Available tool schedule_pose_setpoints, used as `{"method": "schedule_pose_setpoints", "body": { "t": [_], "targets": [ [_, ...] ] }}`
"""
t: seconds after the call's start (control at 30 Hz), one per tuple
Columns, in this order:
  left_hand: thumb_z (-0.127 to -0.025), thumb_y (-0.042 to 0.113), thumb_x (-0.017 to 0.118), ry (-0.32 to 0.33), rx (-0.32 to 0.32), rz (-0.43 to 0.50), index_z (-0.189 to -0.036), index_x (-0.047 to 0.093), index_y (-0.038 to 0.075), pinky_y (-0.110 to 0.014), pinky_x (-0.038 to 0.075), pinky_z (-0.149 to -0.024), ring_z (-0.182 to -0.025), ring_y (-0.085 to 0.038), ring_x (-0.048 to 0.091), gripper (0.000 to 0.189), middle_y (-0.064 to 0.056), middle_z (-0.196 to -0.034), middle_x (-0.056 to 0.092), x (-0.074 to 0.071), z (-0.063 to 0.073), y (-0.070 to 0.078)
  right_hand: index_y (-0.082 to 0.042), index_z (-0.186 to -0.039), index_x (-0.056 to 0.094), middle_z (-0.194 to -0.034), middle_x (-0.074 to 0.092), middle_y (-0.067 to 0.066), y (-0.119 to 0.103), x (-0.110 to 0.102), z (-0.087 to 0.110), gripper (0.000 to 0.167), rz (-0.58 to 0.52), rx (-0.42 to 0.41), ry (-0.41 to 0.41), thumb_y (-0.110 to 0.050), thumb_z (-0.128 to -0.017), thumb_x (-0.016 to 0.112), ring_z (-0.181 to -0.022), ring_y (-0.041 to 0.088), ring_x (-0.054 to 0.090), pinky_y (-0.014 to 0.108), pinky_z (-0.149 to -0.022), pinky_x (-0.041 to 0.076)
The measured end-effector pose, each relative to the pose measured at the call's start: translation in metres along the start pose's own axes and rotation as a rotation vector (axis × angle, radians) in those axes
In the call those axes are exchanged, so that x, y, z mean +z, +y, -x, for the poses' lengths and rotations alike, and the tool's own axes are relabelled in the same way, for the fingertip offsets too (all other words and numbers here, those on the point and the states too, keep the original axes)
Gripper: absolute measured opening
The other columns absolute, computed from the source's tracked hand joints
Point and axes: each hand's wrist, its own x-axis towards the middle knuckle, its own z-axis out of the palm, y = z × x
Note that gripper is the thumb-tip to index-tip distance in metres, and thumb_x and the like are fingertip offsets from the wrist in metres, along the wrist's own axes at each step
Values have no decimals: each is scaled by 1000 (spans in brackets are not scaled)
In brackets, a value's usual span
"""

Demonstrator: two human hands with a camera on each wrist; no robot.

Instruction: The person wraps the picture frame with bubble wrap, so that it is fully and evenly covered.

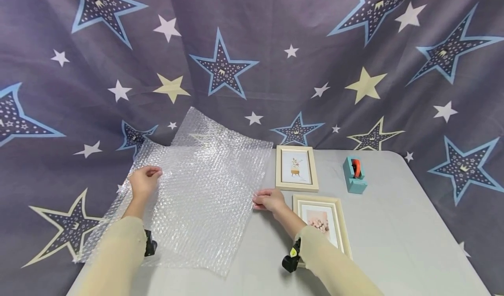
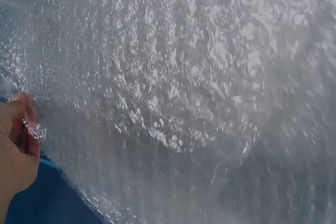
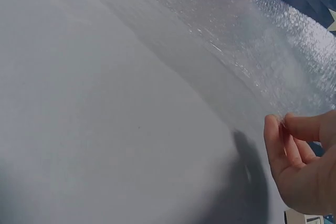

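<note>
A large clear sheet of bubble wrap (image 1: pixel 204 191) spreads over the left half of the table, its far part rising against the curtain. My left hand (image 1: pixel 145 181) pinches the sheet near its left side; in the left wrist view the thumb and fingers (image 2: pixel 32 124) grip its edge. On the opposite side my right hand (image 1: pixel 270 201) pinches the right edge between thumb and fingertips, as the right wrist view shows at the fingers (image 3: pixel 274 135). Close to the right forearm lies a cream picture frame (image 1: pixel 345 232) with a pink flower print, partly covered by the sleeve.
Behind it lies a second picture frame (image 1: pixel 316 173) with a potted-plant print. Farther right stands a teal tape dispenser (image 1: pixel 356 186) with an orange-red roll. A star-patterned curtain (image 1: pixel 236 7) hangs along the back and sides of the grey-white table (image 1: pixel 393 226).
</note>
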Motion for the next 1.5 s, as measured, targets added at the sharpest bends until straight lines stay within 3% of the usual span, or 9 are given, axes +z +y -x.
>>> {"method": "schedule_pose_setpoints", "body": {
  "t": [0.17,0.33,0.5,0.57,0.67,0.8,1.07,1.33,1.5],
  "targets": [
    [-85,5,66,0,2,-13,-95,72,-5,-37,48,-77,-60,0,53,15,-24,-90,73,13,-8,1,13,-108,63,-75,66,4,1,-2,-4,25,-5,18,-4,6,-84,66,-58,8,67,28,-70,62],
    [-84,3,65,-21,14,-15,-94,70,-7,-37,48,-72,-61,-13,60,15,-26,-88,72,20,-13,1,13,-107,62,-77,68,7,0,0,-5,24,-14,30,-5,6,-84,65,-59,8,67,26,-67,62],
    [-85,2,63,-55,0,-7,-95,69,-8,-44,45,-83,-69,-30,63,16,-27,-89,70,26,-16,-3,14,-108,60,-74,69,7,-1,3,-5,25,-10,56,-10,6,-84,66,-57,7,66,25,-66,62],
    [-86,2,62,-69,-11,-12,-96,69,-8,-41,46,-80,-70,-30,64,16,-27,-89,70,29,-18,-6,14,-107,60,-74,69,8,-1,5,-5,25,6,55,-8,6,-84,66,-58,7,66,26,-66,62],
    [-84,4,62,-91,-32,-25,-96,69,-8,-30,48,-65,-69,-24,62,18,-26,-89,70,33,-18,-11,14,-105,61,-77,71,12,0,7,-7,23,39,48,11,5,-85,66,-59,7,66,28,-67,62],
    [-82,5,61,-132,-45,-32,-99,67,-8,-25,45,-64,-73,-25,63,22,-26,-93,69,37,-18,-18,11,-99,64,-78,72,15,1,9,-9,16,69,35,48,3,-86,65,-59,9,67,27,-66,62],
    [-83,10,63,-220,-143,-57,-104,66,-6,-21,45,-62,-82,-31,66,27,-26,-100,69,32,-14,-31,10,-99,66,-78,72,14,0,8,-11,15,51,44,97,2,-87,63,-57,7,66,26,-65,62],
    [-85,17,58,-337,-187,-153,-103,66,-6,-45,51,-81,-97,-42,61,31,-26,-103,67,18,-11,-38,12,-99,66,-72,69,10,-6,6,-19,16,28,33,152,4,-87,62,-54,6,62,24,-61,61],
    [-85,18,62,-417,-211,-182,-103,66,-7,-42,53,-77,-96,-41,61,31,-26,-104,67,7,-9,-38,10,-100,67,-71,68,7,-8,6,-24,17,21,18,197,3,-85,65,-53,6,62,25,-61,62]
  ]
}}
